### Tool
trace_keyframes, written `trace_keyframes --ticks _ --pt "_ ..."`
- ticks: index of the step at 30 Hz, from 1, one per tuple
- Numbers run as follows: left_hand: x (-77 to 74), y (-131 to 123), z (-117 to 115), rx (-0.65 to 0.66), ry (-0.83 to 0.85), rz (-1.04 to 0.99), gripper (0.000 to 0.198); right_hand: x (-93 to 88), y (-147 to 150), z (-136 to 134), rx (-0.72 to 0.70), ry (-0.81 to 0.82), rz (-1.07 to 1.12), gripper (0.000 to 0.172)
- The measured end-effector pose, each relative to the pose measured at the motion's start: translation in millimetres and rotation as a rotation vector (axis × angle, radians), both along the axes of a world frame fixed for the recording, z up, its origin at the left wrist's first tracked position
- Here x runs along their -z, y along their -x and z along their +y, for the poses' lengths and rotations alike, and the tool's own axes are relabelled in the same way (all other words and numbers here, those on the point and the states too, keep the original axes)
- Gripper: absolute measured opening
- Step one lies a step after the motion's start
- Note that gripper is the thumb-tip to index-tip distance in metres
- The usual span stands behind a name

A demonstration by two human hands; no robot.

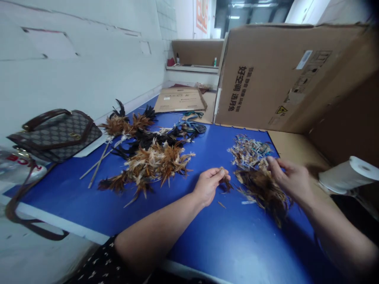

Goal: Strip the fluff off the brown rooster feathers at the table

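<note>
My left hand (209, 185) is closed in a pinch on a small brown feather bundle (227, 184) above the blue table. To its right, my right hand (288, 177) is raised over a pile of long brown feathers (263, 189), with thumb and fingers drawn together. Whatever those fingertips hold, if anything, is too small to make out. Behind the brown pile lies a heap of small scraps and trimmings (247, 150). On the left side of the table is a spread of tan and brown feather bunches (156, 161), with black feathers (154, 138) behind it.
Two thin sticks (99, 165) cross near a patterned handbag (62, 134) and a plastic bottle (17, 167). A large cardboard box (275, 75) stands at the back right. A white roll (349, 173) is at the right, and flat cardboard (180, 99) lies at the back.
</note>
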State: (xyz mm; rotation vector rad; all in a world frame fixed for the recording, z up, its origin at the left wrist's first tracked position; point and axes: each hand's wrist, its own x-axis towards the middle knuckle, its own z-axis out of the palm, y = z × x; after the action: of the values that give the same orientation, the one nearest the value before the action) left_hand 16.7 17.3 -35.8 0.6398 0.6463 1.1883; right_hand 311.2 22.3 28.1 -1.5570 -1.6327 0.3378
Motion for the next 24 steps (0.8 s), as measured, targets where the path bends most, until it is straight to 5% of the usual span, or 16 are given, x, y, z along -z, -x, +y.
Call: trace_keyframes --ticks 5,11,17,24 --pt "0.6 0.1 0.3 0.024 0.018 0.0 0.05 -16.1 -42.0 120.6 0.089 0.108 -0.128 0.026" --pt "-0.2 -1.1 -0.9 0.027 0.032 0.011 0.05 17.7 -54.3 218.1 0.063 0.194 -0.104 0.034" --pt "3.8 -1.6 -1.0 0.051 0.029 0.03 0.048 31.4 -58.1 232.8 0.058 0.267 0.034 0.031" --pt "3.6 -2.3 0.1 0.041 0.021 0.034 0.048 -16.7 -75.0 196.3 -0.07 0.177 0.311 0.033"
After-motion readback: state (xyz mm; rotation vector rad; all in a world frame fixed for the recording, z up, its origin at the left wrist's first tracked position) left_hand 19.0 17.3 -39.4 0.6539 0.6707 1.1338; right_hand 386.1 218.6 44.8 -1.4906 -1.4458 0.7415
